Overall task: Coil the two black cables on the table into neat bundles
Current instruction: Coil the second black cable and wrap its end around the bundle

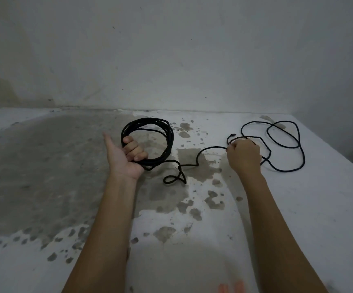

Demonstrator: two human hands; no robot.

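A: How do the hands stand?
B: The left grip [127,157] lies palm up, thumb out, with its fingers curled through the coiled black cable [169,136] near the worktop's [298,208] far edge. The right grip [244,157], knuckles up, pinches the loose black cable [298,134], which lies in wide loops toward the far right corner.
A: And the surface?
B: Flaked white paint over grey patches.

You have one view only: the wide-angle camera on your head looks forward and down across the stained table [44,166] to the wall [171,49] behind, from close above.
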